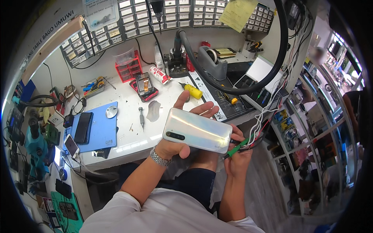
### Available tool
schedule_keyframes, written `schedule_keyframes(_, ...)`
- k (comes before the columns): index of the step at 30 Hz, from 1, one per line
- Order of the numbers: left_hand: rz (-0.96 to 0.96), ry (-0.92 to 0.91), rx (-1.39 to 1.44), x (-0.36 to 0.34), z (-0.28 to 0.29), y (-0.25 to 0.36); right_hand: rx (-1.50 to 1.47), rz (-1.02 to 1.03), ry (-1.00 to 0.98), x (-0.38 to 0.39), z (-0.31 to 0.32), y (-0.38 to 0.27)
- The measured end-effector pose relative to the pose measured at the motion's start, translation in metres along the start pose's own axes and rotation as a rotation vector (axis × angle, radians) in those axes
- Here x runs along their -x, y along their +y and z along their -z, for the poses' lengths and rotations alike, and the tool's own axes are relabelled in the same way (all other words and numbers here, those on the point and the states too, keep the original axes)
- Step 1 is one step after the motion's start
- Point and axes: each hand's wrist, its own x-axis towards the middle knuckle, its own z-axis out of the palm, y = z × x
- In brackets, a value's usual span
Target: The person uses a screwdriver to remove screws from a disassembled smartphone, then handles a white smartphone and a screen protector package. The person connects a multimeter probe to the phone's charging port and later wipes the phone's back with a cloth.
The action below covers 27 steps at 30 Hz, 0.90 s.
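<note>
A smartphone (200, 130) with a pearly white back lies across my left hand (170, 149), camera side up. My left thumb is along the near edge, and the fingers come out beyond the far edge. At the phone's right end, my right hand (238, 158) is closed around a bundle of cables (253, 140) with a slim green piece (235, 148) among them. A dark plug or cable end shows between the right fingers, close to the phone's end. Whether it is inserted is hidden. The phone's screen faces away.
On the white bench lie a screwdriver (141, 118), an opened phone (144, 87), a yellow bottle (193, 91) and a blue mat (101, 130) with a dark phone (83, 128). A thick black hose (285, 35) arches over the right side. Glass shelves (311, 155) stand at right.
</note>
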Motion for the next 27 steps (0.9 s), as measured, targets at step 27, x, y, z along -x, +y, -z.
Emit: schedule_keyframes(27,-0.004,0.589,-0.194,0.018,-0.027,-0.02,-0.173,-0.089,0.157,0.002,0.009,0.005)
